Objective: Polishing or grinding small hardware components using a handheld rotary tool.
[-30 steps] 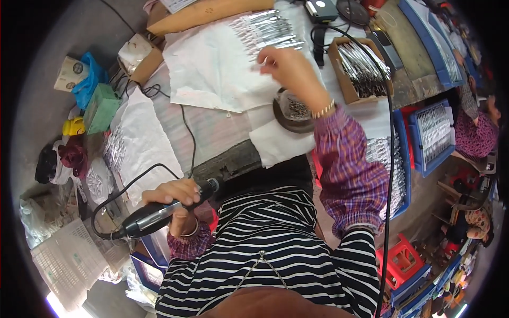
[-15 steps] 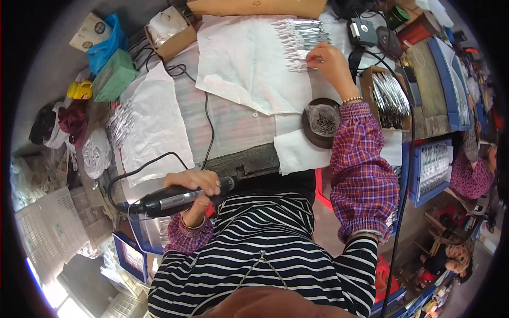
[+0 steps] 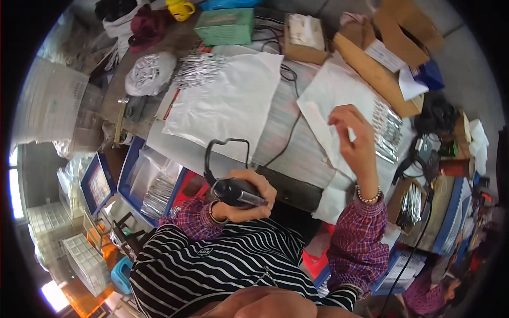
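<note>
Black tool (image 3: 237,192) held near table edge (image 3: 291,192).

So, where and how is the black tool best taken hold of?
Probably around the thick body of the black tool, coming from the wearer's near side, as the left hand does. The rounded barrel suits a full wrap, and the cord loops from its left end toward the far side, so avoid that end.

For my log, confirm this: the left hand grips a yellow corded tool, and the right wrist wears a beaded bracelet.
Wrong colour: the head view shows the left hand gripping a black corded tool; the right wrist wears a beaded bracelet.
</note>
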{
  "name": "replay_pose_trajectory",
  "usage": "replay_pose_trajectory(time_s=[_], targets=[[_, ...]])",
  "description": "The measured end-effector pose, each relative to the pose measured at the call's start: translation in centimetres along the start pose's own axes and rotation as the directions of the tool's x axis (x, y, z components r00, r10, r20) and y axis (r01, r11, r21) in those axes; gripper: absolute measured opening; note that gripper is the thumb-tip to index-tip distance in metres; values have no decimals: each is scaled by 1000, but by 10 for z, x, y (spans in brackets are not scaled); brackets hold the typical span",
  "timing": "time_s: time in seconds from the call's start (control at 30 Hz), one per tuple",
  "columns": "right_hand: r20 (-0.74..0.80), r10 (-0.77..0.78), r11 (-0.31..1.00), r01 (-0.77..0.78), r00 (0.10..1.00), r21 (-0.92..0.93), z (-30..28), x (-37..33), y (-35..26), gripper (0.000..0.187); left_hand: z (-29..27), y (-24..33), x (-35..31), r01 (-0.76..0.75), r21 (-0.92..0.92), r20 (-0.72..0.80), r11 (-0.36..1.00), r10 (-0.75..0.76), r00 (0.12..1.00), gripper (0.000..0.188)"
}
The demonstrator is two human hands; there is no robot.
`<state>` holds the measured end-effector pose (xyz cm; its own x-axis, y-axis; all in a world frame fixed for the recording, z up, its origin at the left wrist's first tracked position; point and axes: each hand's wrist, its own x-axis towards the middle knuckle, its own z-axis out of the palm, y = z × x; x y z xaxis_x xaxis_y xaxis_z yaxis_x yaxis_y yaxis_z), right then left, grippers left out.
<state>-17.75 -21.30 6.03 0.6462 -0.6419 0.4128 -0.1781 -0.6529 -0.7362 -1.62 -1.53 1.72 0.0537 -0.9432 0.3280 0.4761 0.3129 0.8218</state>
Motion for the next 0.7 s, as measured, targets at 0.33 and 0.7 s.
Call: replay_pose_trajectory(time_s=[0.33, 0.7], targets=[[174, -126, 991, 115, 977, 73, 154, 93, 12, 23, -41, 18, -35, -32, -45, -95, 998, 28, 995, 27], [139, -74, 968, 105, 987, -230, 275, 117, 33, 22, -73, 30, -51, 5, -102, -178, 995, -24, 984, 26]])
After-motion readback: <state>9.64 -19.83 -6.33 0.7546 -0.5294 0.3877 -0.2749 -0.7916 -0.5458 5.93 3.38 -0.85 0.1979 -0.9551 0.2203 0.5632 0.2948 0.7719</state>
